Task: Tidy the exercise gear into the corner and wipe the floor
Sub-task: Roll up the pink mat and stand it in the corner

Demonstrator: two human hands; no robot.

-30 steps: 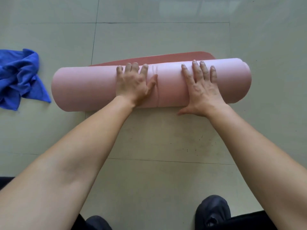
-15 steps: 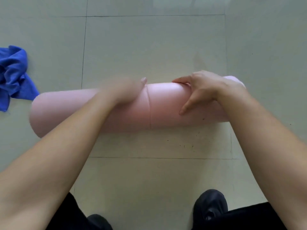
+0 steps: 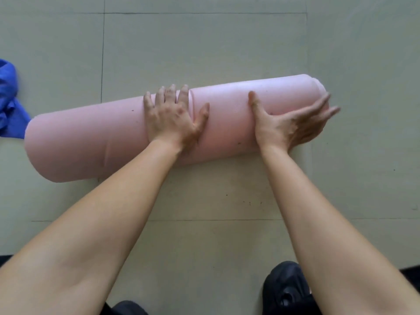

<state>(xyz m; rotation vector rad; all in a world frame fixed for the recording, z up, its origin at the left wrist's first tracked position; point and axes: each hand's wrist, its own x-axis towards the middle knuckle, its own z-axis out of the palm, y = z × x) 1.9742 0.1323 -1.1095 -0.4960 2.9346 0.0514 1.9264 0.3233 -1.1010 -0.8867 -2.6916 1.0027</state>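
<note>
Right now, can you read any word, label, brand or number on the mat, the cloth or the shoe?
None can be read.
The mat is plain pink with no print.
The cloth shows no tag.
The shoe shows no legible brand.
The floor carries only dark specks.

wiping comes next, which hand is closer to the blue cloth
Left. The left hand presses the mat mid-length, nearer the blue cloth; right hand rests toward its far end.

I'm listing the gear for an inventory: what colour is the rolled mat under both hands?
The rolled mat is pale pink, clearest in the head view.
</note>
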